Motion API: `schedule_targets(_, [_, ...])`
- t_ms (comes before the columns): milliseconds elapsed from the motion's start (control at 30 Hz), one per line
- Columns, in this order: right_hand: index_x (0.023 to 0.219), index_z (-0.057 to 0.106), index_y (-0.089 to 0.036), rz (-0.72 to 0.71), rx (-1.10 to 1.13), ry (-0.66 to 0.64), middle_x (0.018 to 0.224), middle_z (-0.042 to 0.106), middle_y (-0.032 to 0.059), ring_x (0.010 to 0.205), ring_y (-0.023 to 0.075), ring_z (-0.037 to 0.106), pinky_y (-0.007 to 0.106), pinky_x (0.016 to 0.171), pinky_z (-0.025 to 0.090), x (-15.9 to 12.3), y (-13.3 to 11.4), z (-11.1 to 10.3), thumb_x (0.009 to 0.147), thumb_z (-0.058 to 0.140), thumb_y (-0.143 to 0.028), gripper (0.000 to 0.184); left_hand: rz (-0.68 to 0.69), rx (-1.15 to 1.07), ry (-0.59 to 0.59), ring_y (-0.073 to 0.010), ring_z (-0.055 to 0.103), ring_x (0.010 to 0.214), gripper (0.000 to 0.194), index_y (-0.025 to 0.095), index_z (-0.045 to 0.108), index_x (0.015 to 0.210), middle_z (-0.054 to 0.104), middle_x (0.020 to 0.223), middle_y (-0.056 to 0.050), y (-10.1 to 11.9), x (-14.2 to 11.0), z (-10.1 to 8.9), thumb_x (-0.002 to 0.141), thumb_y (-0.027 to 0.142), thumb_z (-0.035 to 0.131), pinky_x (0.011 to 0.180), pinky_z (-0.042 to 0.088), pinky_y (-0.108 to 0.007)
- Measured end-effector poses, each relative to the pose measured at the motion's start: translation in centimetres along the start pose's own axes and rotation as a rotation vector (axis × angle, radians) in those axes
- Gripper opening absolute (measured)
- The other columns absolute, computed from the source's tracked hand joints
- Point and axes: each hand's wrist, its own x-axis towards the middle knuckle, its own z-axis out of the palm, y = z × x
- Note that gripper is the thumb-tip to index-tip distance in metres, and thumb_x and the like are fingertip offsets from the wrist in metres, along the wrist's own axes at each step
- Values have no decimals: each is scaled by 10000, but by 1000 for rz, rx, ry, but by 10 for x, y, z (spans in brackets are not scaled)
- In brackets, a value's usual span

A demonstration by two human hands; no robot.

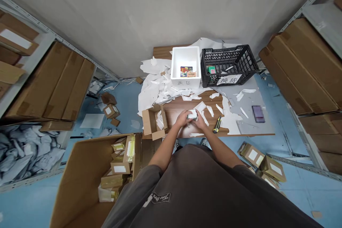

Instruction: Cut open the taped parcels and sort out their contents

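Hands (191, 119) both closed on small white packet (192, 114) (contents hidden), box cutter (217, 124) nearby on wooden tabletop (181, 108).

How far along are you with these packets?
Done: torn white paper litters the bench, and items sit in the white foam box and black crate. In hand: the left hand and right hand hold a small white-wrapped packet. Left: labelled cardboard packets lie in the large carton.

Loose dark grey short-sleeved T-shirt (197, 185); white script logo (160, 197) on left side.
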Motion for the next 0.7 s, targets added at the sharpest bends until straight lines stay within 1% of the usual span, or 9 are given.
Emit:
schedule_targets(100, [1514,529,-217,-13,48,-65,1561,592,171,1473,350,547,519,1275,400,18,0,-11,680,839,-305,894,21,13,-20,-310,658,1339,295,260,786,1173,729,1409,-93,3,8,-11,880,275,813,1200,490,-462])
schedule_targets(167, [1506,532,-228,4,59,-74,1544,604,170,1438,346,575,525,1243,438,24,2,-13,688,848,-313,881,10,-23,-54,-287,711,1217,285,264,777,1209,778,1298,-69,5,17,-18,932,329,757,1134,533,-423])
schedule_targets(233, [1512,519,-252,22,78,-98,1534,609,157,1389,339,612,533,1199,483,24,6,-14,694,852,-304,885,-22,-80,-35,-263,731,1121,311,251,752,1276,794,1235,-65,6,30,-22,1002,367,664,1072,561,-389])
schedule_targets(333, [1516,506,-281,29,119,-120,1541,602,147,1356,327,634,528,1171,510,20,13,-12,688,854,-259,899,-145,-155,135,-252,732,1111,403,211,671,1427,776,1270,-103,6,52,-20,1044,283,566,1054,570,-397])
schedule_targets(400, [1517,503,-282,41,152,-106,1541,597,157,1351,326,636,524,1172,515,17,15,-10,674,849,-227,914,-246,-153,250,-263,721,1183,503,190,624,1496,742,1360,-138,6,63,-12,994,176,592,1089,561,-424])
schedule_targets(433, [1522,498,-282,55,170,-95,1537,597,162,1341,326,642,529,1168,519,16,16,-9,665,843,-213,927,-272,-133,272,-269,705,1241,529,186,637,1488,717,1415,-149,6,66,-8,963,132,603,1119,549,-434])
schedule_targets(500, [1536,483,-284,84,203,-79,1519,606,164,1317,325,657,548,1153,532,15,15,-8,653,824,-189,951,-263,-82,241,-278,668,1333,474,192,730,1372,696,1474,-142,7,68,0,931,88,594,1178,518,-444])
schedule_targets(600, [1535,484,-291,109,227,-80,1465,647,149,1292,319,673,559,1140,543,15,11,-8,650,820,-179,953,-199,-52,109,-269,709,1278,369,231,827,1189,784,1347,-88,7,59,6,952,122,566,1178,527,-426])
schedule_targets(700, [1513,506,-284,110,234,-95,1436,670,140,1286,317,682,537,1130,553,17,4,-9,635,855,-204,948,-100,-62,1,-270,728,1257,413,247,799,1306,796,1342,-67,5,45,5,919,197,662,1175,534,-411])
